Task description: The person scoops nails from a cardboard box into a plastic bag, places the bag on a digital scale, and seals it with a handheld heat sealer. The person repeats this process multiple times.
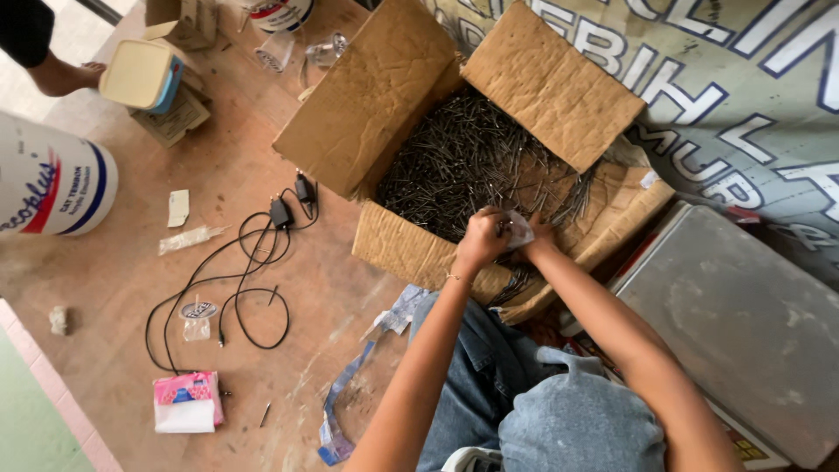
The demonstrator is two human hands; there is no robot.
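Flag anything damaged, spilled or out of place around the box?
The cardboard box of dark nails has a crushed, sagging near wall, with nails poking out by the left hand and right hand. Torn scraps and a black cable litter the floor.

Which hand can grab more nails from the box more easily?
Probably the left hand. It hovers over the pile of nails in the cardboard box, already gripping a few. The right hand is busy holding a small clear bag.
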